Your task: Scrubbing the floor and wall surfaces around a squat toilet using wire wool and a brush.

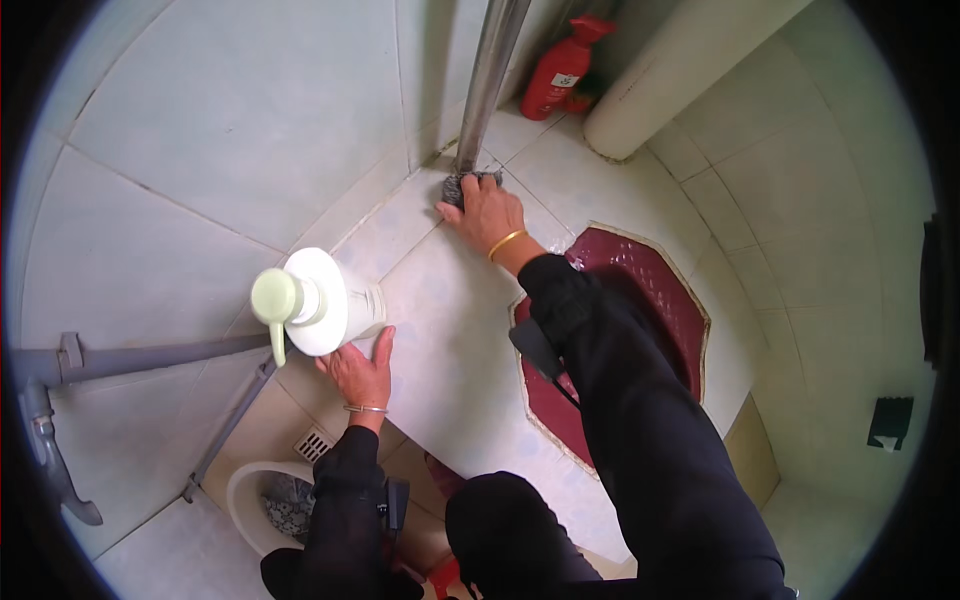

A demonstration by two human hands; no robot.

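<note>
My right hand [488, 212] is closed over a grey scouring pad [453, 190], pressing it against the white floor tiles at the foot of a metal pole [490, 80]. A gold bracelet circles that wrist. Below and left, a white pump bottle [333, 303] with a pale green pump head stands upright on the tiled step. Right beside it is my left hand [362, 378], its thumb stretched out apart from the palm. The bottle partly covers the left fingers, and whether they touch it cannot be seen.
A dark red octagonal squat toilet [690, 330] is set into the tiled step [450, 300]. Behind stand a red bottle [560, 75] and a thick white pipe [680, 70]. Grey pipes [150, 358] run along the left wall. Lower left are a floor drain [314, 443] and a white bin [240, 505].
</note>
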